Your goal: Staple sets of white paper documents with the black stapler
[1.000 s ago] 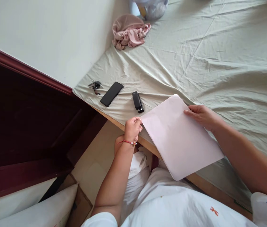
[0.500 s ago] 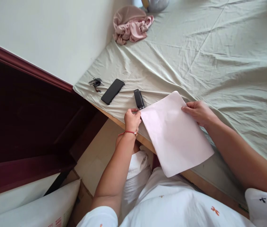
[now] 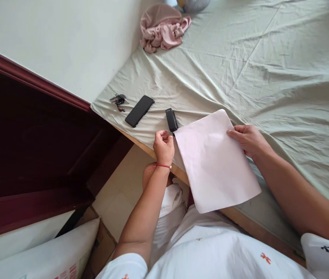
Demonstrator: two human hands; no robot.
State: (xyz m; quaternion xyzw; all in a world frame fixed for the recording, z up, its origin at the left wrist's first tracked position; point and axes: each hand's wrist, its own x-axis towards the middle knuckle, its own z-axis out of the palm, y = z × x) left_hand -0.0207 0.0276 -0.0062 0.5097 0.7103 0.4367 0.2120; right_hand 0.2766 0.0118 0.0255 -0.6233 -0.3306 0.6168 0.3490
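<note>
My right hand (image 3: 248,140) pinches the upper right edge of a pinkish-white sheet of paper (image 3: 218,162), thumb on top; the fingers beneath are hidden. The paper tilts over the bed's edge toward my lap. Just left of its upper left corner is my left hand (image 3: 163,148), holding nothing, its fingers loosely bent and thumb a little apart. A black stapler (image 3: 171,119) lies on the sheet beyond that hand, its near end at the paper's corner. Whether the corner sits inside the stapler's jaws I cannot tell.
A black phone (image 3: 139,111) and a bunch of keys (image 3: 119,100) lie left of the stapler on the green bedsheet (image 3: 269,85). Pink cloth (image 3: 164,31) is heaped by the wall. The bed's wooden edge (image 3: 180,174) runs under my forearms. A white sack (image 3: 48,252) stands at lower left.
My left hand has come away from the paper's corner, its fingers loosening. The paper and right hand have shifted slightly, and the stapler has turned a little.
</note>
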